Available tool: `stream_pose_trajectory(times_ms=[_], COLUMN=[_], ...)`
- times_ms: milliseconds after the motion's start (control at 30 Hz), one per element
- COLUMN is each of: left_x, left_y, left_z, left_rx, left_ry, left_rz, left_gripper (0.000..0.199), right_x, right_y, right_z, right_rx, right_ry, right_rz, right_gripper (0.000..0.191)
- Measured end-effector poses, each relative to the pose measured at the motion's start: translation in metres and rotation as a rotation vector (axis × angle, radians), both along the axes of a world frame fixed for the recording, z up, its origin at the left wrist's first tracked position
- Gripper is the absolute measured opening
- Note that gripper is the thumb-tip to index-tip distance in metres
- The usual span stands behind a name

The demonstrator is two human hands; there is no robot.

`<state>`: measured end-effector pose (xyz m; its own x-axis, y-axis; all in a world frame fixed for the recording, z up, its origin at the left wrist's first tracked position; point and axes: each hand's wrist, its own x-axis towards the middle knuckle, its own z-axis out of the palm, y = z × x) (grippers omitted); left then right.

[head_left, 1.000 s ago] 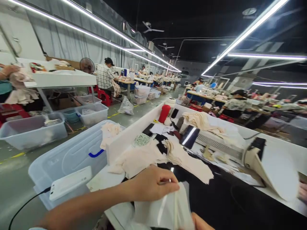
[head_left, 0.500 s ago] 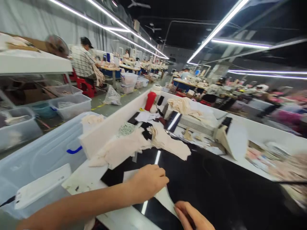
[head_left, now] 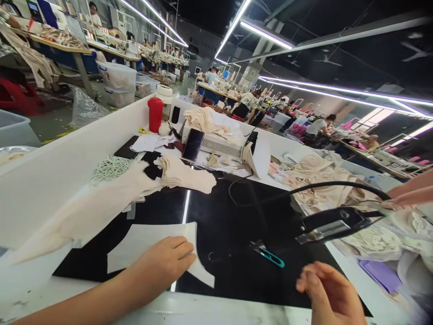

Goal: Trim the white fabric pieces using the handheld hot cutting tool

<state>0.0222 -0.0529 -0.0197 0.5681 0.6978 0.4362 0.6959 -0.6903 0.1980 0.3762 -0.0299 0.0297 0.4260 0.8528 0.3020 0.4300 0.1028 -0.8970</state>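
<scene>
A: Risk nearest the front edge of the black mat (head_left: 237, 280)?

B: Possible slipping or creasing of the white piece (head_left: 125, 243), if pressed too lightly or dragged by the left hand (head_left: 165, 262). At the mat's near right corner, a possible knock from the right hand (head_left: 338, 289), if swung up into the black tool (head_left: 334, 221).

A: And the fingers?

B: On the left, loosely bent and laid over the piece, not clenched around it. On the right, curled, with thumb and fingertips close together; cannot tell about anything thin between.

A: Position of the piece against those fingers?

B: Flat on the mat's near left part, directly under the left fingers, close to the curved right-hand edge. Well apart from the right fingers, with teal snips (head_left: 270, 257) on the mat in between, a little farther back.

A: Farther along?

B: Over the mat's right side, that tool and its dark cord, a likely snag if pulled across. Past that side, another person's hand (head_left: 412, 194) by the tool's back end; grip uncertain. Across the mat's far left edge, pale cloth pieces (head_left: 186, 174). Beyond the mat, a red container (head_left: 154, 115). Much farther beyond, a seated person in white (head_left: 318, 126).
</scene>
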Motion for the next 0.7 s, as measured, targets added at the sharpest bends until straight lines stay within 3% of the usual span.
stream_pose_trajectory(times_ms=[100, 167, 333, 567, 700], left_x=[0.009, 0.011, 0.010, 0.007, 0.005], left_y=[0.001, 0.005, 0.021, 0.025, 0.019], left_z=[0.005, 0.011, 0.021, 0.003, -0.001], left_rx=[-0.009, -0.004, 0.041, 0.175, 0.172], left_ry=[-0.007, -0.011, 0.050, 0.132, 0.172], left_rz=[-0.059, -0.090, -0.077, 0.014, 0.043], left_gripper=[0.029, 0.029, 0.032, 0.038, 0.036], right_x=[-0.004, -0.014, -0.043, -0.095, -0.141], right_y=[0.025, 0.040, 0.066, 0.072, 0.067], right_z=[0.010, 0.017, 0.030, 0.040, 0.038], right_rx=[0.125, 0.170, 0.189, 0.289, 0.418], right_ry=[0.027, 0.059, 0.261, 0.279, 0.410], right_rz=[0.151, 0.287, 0.397, 0.566, 0.562], right_gripper=[0.083, 0.094, 0.060, 0.070, 0.046])
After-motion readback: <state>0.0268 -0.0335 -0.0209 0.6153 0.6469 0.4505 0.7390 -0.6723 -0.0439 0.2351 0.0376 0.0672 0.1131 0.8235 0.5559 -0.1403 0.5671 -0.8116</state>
